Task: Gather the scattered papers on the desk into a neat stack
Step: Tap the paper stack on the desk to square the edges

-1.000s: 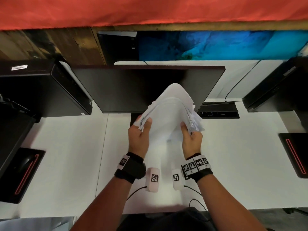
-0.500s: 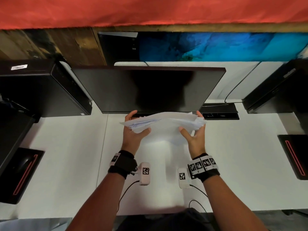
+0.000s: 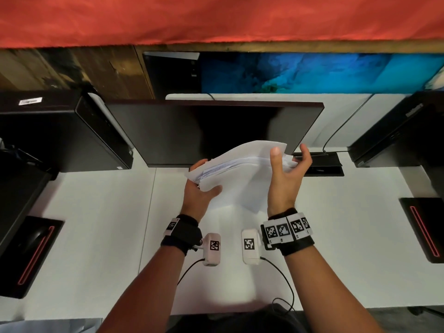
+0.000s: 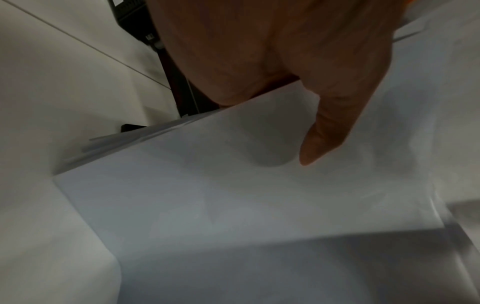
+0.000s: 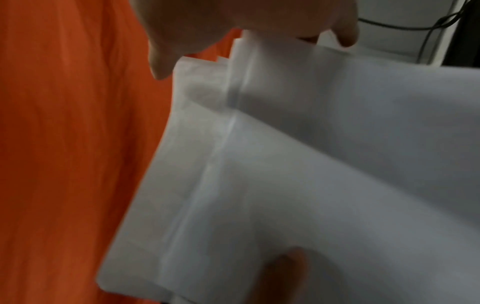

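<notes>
A bundle of white papers is held in the air above the white desk, just in front of the dark monitor. It tilts, right side higher, and its sheet edges are uneven. My left hand grips the lower left edge, thumb on the top sheet and fingers underneath. My right hand holds the raised right edge between thumb and curved fingers. In the right wrist view the fingertips touch the edge of the papers.
Black computer towers stand at the left and right. A black mouse pad with a mouse lies near left, and another pad near right. A black cable box sits behind the right hand.
The bundle stood upright a second ago, was then laid flat between both hands, and now tilts with its right side lifted. My right hand has risen; the left has dropped slightly.
</notes>
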Demonstrator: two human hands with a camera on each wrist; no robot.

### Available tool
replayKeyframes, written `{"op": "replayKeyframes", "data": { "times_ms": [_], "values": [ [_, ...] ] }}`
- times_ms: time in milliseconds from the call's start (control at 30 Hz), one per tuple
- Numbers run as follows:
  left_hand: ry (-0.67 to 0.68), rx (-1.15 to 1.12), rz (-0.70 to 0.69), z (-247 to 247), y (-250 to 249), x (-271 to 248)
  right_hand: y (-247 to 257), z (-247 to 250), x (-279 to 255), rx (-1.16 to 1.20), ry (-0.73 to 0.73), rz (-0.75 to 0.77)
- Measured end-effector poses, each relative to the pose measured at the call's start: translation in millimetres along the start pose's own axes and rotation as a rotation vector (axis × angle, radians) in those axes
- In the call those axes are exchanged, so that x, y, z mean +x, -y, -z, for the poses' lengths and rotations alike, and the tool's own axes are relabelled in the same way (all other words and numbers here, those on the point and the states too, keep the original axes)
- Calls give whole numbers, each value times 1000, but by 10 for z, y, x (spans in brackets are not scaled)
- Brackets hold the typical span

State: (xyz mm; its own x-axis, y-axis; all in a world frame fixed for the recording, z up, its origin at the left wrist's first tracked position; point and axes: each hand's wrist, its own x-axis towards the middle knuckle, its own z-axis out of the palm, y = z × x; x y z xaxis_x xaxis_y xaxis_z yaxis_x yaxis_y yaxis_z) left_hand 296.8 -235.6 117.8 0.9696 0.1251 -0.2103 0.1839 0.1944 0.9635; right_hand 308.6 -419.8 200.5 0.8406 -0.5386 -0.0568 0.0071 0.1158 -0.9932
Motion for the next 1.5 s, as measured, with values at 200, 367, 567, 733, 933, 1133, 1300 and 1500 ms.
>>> {"op": "replayKeyframes", "data": {
  "times_ms": [200,367,567,733,933,1133,1300,1500],
  "values": [
    [23,17,-36,-3,1,8,128,-153,71,-35,-40,-23],
    [56,17,-71,-29,-42,-1,138,-177,172,-78,-42,-76],
    [-36,10,-32,0,-2,24,26,-146,261,-142,-72,-37],
    [-43,-2,-31,-3,16,59,-32,-86,183,-159,1,23],
    [-39,1,36,79,76,135,-169,77,293,149,112,-181],
    [-26,28,85,50,69,171,-286,182,283,109,326,-168],
    [-33,-19,45,20,-76,188,-258,285,232,25,443,-49],
    [-14,-6,23,-1,-161,199,-438,362,258,-95,474,-105]
  ]
}}
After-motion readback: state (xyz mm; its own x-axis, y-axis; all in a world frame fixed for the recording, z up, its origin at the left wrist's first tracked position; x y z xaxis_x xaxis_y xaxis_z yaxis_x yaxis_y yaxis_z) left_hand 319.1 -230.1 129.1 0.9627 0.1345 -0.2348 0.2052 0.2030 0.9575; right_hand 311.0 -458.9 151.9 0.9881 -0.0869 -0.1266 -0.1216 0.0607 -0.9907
